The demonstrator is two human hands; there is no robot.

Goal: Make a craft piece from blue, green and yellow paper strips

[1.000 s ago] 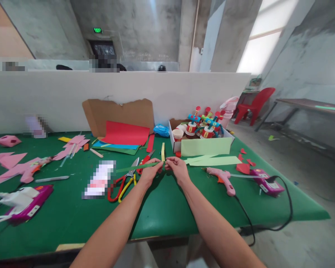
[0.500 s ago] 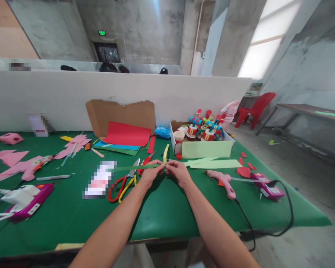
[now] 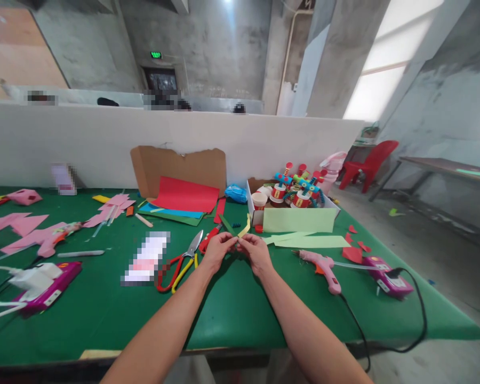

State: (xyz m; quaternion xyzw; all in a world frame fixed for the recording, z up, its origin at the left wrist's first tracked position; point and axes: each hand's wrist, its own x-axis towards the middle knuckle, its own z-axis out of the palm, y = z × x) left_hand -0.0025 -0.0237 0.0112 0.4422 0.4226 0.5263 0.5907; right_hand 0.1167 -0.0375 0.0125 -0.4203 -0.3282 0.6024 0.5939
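In the head view, my left hand [image 3: 221, 252] and my right hand [image 3: 256, 252] meet above the table's middle, fingertips pinched together. Between them they grip a green paper strip [image 3: 226, 224] and a yellow paper strip [image 3: 245, 228], whose free ends point away from me in a V. Fingers hide the spot where the strips join. Just left of my left hand lie scissors [image 3: 192, 246] with red and yellow handles. A red-handled tool [image 3: 208, 240] lies partly behind that hand. Beyond my right hand are pale green paper strips [image 3: 312, 241].
A pink glue gun [image 3: 323, 268] and a purple power strip [image 3: 388, 277] with a black cord lie right. A box of cup figures [image 3: 300, 217] stands behind. Coloured sheets [image 3: 188, 194], pink paper scraps [image 3: 20, 224] and another power strip [image 3: 50, 288] are left.
The green strip pointed left across the scissors and now points away from me. The yellow strip, upright before, now leans to the right. Both hands stay pinched together.
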